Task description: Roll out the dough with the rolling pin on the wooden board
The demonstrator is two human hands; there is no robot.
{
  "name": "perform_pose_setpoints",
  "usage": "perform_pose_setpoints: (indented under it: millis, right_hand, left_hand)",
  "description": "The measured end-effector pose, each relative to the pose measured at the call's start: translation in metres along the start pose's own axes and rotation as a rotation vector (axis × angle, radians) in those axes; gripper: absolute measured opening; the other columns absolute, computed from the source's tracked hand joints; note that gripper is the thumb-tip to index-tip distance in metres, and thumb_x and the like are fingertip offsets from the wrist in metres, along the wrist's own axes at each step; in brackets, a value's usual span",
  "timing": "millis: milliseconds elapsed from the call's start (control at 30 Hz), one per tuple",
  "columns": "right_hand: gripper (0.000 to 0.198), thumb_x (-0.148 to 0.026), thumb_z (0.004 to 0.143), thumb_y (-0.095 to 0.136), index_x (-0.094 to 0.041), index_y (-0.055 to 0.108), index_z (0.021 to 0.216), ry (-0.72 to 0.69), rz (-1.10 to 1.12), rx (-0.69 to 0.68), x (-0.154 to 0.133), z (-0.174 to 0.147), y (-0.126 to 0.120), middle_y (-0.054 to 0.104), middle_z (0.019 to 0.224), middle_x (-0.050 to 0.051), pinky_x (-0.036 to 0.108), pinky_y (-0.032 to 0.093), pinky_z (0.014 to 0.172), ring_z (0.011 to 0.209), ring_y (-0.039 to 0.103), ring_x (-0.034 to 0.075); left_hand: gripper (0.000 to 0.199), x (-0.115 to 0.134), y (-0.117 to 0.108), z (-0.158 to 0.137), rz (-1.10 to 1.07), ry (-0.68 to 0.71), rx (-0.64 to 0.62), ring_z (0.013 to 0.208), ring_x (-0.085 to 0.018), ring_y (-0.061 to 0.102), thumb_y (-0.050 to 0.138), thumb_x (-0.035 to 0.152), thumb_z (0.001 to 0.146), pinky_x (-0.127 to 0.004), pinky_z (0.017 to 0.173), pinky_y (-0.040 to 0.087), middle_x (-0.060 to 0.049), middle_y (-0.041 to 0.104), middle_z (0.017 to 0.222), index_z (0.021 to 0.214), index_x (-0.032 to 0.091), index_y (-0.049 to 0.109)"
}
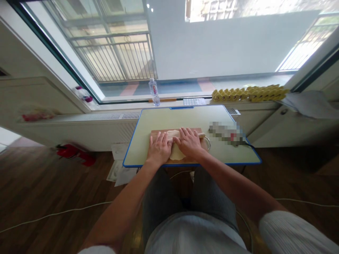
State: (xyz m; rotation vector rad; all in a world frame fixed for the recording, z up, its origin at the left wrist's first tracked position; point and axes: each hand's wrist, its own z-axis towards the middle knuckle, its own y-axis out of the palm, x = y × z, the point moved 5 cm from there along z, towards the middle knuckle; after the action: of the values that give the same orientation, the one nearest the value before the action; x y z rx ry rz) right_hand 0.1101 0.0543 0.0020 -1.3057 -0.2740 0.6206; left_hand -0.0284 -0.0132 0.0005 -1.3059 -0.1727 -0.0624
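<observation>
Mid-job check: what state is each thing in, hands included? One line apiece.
Left hand: palm down, fingers extended.
Right hand: palm down on the rolling pin.
Rolling pin: lying crosswise, partly covered.
Dough: flattened, partly hidden.
Board: flat on the table.
Clear bottle: standing upright.
Pixelated object: state cannot be told.

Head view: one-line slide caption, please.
Left hand and right hand rest on a rolling pin over flat dough on a wooden board, atop a blue-edged table.
</observation>
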Motion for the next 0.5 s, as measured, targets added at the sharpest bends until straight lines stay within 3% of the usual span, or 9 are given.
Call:
perform_pose_setpoints:
  millis: [133,300,400,500]
  right_hand:
    - [0.069,-0.055,0.11,0.032,-0.008,0.042,0.16,-0.034,0.045,0.032,-0.003,-0.045,-0.008,0.046,0.164,0.019,0.059,0.017,0.126,0.155,0.035,0.034]
    - [0.069,-0.055,0.109,0.037,-0.01,0.043,0.161,-0.053,0.077,0.078,-0.007,-0.099,-0.017,0.041,0.168,0.017,0.056,0.017,0.128,0.158,0.031,0.034]
    - [0.067,-0.055,0.109,0.035,-0.015,0.042,0.163,-0.034,0.085,0.07,-0.008,-0.114,-0.019,0.039,0.169,0.015,0.056,0.017,0.128,0.159,0.029,0.032]
    - [0.065,-0.053,0.11,0.034,-0.017,0.042,0.164,-0.012,0.087,0.039,-0.008,-0.107,-0.018,0.039,0.169,0.015,0.057,0.015,0.129,0.16,0.029,0.031]
  left_hand:
    - [0.056,0.015,-0.01,-0.041,-0.011,0.01,0.009,0.156,-0.032,0.039,0.037,0.045,0.11,-0.066,0.128,0.025,-0.015,0.05,0.163,0.156,0.015,0.051]
    - [0.058,0.032,-0.022,-0.089,-0.013,0.054,0.031,0.157,-0.029,0.038,0.04,0.047,0.109,-0.063,0.13,0.023,-0.013,0.046,0.165,0.16,0.018,0.046]
    - [0.061,0.035,-0.023,-0.1,-0.001,0.067,0.038,0.157,-0.03,0.037,0.042,0.05,0.108,-0.063,0.129,0.025,-0.013,0.045,0.166,0.161,0.02,0.044]
    - [0.061,0.034,-0.022,-0.093,0.008,0.051,0.046,0.156,-0.032,0.039,0.043,0.051,0.107,-0.064,0.128,0.027,-0.012,0.047,0.164,0.161,0.021,0.046]
